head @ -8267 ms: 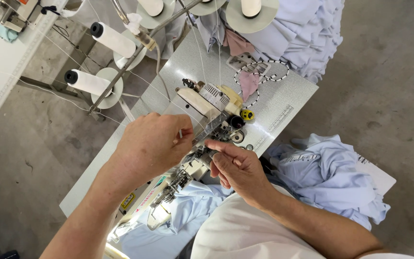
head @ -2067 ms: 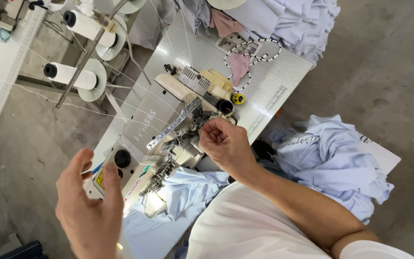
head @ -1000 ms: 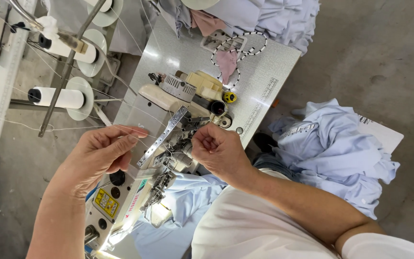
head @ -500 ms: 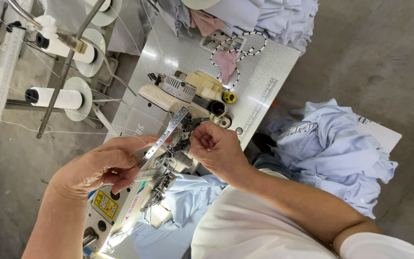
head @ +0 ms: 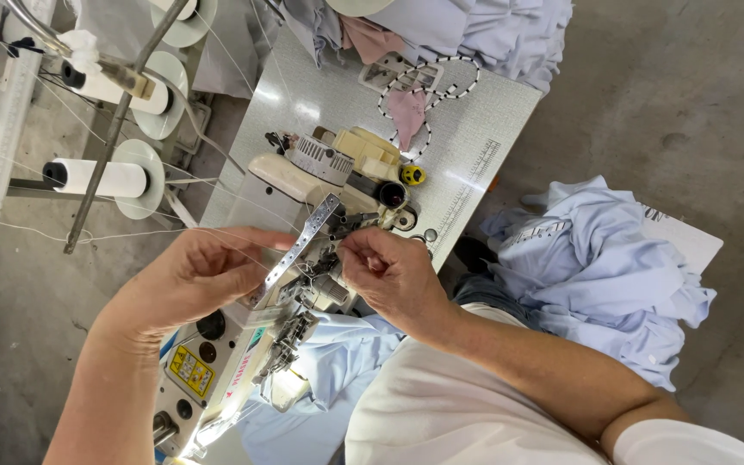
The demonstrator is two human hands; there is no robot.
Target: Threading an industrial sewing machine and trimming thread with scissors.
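Observation:
My left hand (head: 195,280) hovers over the cream overlock sewing machine (head: 217,340), its fingers pinched on a thin white thread (head: 139,232) that runs off to the left. My right hand (head: 393,275) is close beside it, fingertips pinched together at the machine's perforated metal thread guide (head: 299,245). Whether the right fingers hold the thread is too fine to tell. Light blue cloth (head: 337,362) lies under the machine's needle area, near my white sleeve.
White thread cones (head: 101,176) stand on a metal rack at the left. The grey table (head: 467,129) carries a pink cloth piece (head: 406,112) and a beaded cord. A heap of light blue garments (head: 604,267) lies at the right over the concrete floor.
My left hand has come up from the lower left and closed in on the thread guide beside my right hand. The view has shifted slightly.

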